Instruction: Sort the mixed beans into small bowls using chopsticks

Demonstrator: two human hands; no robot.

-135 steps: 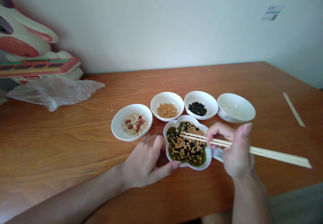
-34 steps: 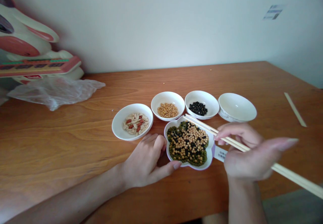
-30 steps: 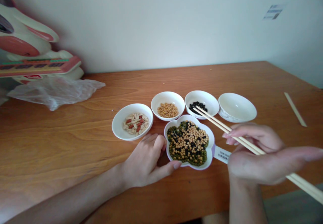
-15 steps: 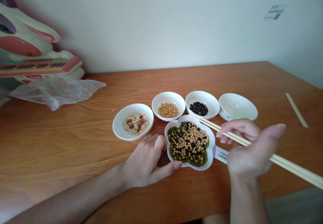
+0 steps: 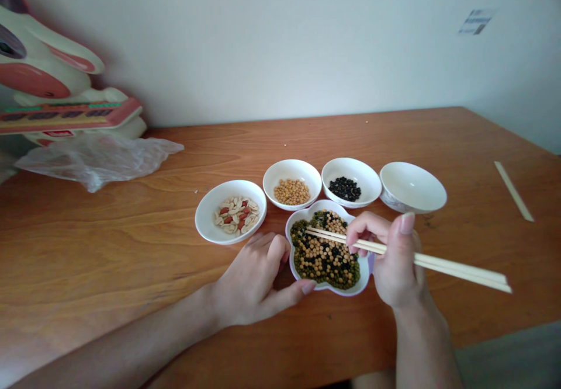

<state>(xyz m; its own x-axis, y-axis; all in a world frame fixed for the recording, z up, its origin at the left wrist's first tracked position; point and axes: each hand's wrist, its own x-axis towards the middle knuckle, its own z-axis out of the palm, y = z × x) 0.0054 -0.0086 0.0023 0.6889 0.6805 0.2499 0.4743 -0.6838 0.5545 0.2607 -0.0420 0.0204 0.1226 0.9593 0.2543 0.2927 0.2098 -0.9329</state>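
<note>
A flower-shaped bowl (image 5: pixel 364 269) with a pale purple outside holds mixed green, black and yellowish beans. My left hand (image 5: pixel 254 284) grips its left side, with the thumb along the near rim and the other fingers curled. In my right hand (image 5: pixel 394 260) is a pair of wooden chopsticks (image 5: pixel 460 270). Their tips are close together at the beans in the bowl's upper left part; I cannot tell whether a bean is between them. Just behind stand a white bowl of black beans (image 5: pixel 345 189) and a white bowl of yellow beans (image 5: pixel 292 192).
A white bowl of peanuts (image 5: pixel 236 215) stands at the left of the row, and a white bowl (image 5: pixel 414 186) with nothing visible inside at the right. A light wooden strip (image 5: pixel 513 191) lies far right. A plastic bag (image 5: pixel 100 158) and a cow-shaped toy keyboard (image 5: pixel 65 114) are at the left.
My right hand has moved left, bringing the chopstick tips from the rim of the black bean bowl down to the beans in the flower-shaped bowl. My left hand has stayed put.
</note>
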